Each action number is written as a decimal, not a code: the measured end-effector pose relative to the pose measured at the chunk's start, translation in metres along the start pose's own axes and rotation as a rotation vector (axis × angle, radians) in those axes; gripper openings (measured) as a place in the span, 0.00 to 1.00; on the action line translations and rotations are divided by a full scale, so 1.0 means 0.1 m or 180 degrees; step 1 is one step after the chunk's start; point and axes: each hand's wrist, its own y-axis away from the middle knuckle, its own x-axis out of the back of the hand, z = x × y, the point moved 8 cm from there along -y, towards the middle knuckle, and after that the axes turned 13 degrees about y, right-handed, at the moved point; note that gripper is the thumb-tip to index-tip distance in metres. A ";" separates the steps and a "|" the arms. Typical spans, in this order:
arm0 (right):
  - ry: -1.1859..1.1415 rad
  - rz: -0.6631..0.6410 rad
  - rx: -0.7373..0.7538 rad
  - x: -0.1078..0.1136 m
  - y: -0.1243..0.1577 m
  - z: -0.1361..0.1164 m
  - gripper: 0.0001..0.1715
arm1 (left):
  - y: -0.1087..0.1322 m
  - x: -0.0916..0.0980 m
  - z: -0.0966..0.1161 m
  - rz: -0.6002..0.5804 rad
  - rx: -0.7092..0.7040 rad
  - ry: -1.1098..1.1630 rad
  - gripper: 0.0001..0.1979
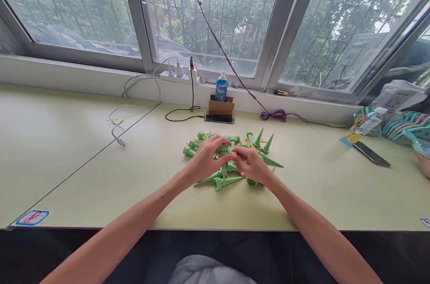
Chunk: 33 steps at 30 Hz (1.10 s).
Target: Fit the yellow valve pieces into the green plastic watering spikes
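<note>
A pile of green plastic watering spikes [228, 182], with wide ribbed collars and pointed ends, lies on the table in front of me. Over the pile, my left hand [208, 158] is closed around the collar of one upright green watering spike [223, 168], its point downward. My right hand [250, 164] meets it from the other side, thumb and fingers pinched on a small yellow piece [234, 153] beside the collar. The fingers partly hide this piece. More small yellow pieces [264, 141] are scattered among the spikes.
Behind the pile, a blue-labelled bottle [221, 87] stands by a small cardboard box [221, 105]. A bundled cable [273, 115] lies along the wall. To the right are a tilted drink bottle [363, 127] and a phone [372, 154]. A white cable [117, 134] lies left.
</note>
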 end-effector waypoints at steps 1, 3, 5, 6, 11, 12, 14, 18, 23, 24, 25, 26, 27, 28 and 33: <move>-0.0035 0.0003 -0.0015 0.00 0.00 0.00 0.16 | 0.00 0.00 0.00 0.0022 -0.0015 -0.0008 0.13; -0.0097 0.0013 -0.0045 -0.01 0.00 0.01 0.16 | 0.00 0.01 0.01 0.0079 -0.0061 0.0033 0.13; -0.0138 0.0026 -0.0069 -0.01 0.00 0.01 0.16 | -0.01 0.02 0.02 0.0144 -0.0099 0.0149 0.12; -0.0147 0.0032 -0.0079 -0.01 0.00 0.01 0.17 | -0.01 0.03 0.01 0.0170 -0.0099 0.0216 0.12; -0.0140 0.0086 -0.0108 0.00 0.00 0.03 0.17 | -0.01 0.01 -0.08 0.0150 0.0198 0.0466 0.13; -0.0144 0.0108 -0.0113 0.00 0.00 0.03 0.16 | 0.00 0.00 -0.10 0.0103 0.0277 0.0520 0.14; -0.0154 0.0146 -0.0115 0.01 0.00 0.04 0.15 | 0.00 -0.03 -0.12 -0.0015 0.0415 0.0658 0.15; -0.0158 0.0190 -0.0123 0.02 0.00 0.05 0.14 | 0.00 -0.04 -0.14 -0.0081 0.0525 0.0851 0.15; -0.0141 0.0205 -0.0163 0.03 0.00 0.05 0.14 | -0.02 -0.03 -0.12 -0.0079 0.0453 0.0936 0.13; -0.0145 0.0207 -0.0172 0.03 0.00 0.05 0.14 | -0.02 -0.03 -0.12 -0.0081 0.0448 0.0951 0.13; -0.0145 0.0203 -0.0187 0.03 0.00 0.05 0.14 | -0.02 -0.03 -0.12 -0.0080 0.0443 0.0957 0.13; -0.0153 0.0200 -0.0198 0.03 0.00 0.05 0.14 | -0.02 -0.03 -0.12 -0.0073 0.0439 0.0956 0.13; -0.0164 0.0199 -0.0205 0.03 0.00 0.05 0.14 | -0.02 -0.02 -0.13 -0.0066 0.0438 0.0947 0.14; -0.0177 0.0204 -0.0217 0.03 0.00 0.06 0.14 | -0.01 -0.02 -0.13 -0.0061 0.0439 0.0933 0.14; -0.0236 0.0150 -0.0262 0.02 0.00 0.08 0.14 | -0.01 0.00 -0.13 0.0005 0.0402 0.0793 0.15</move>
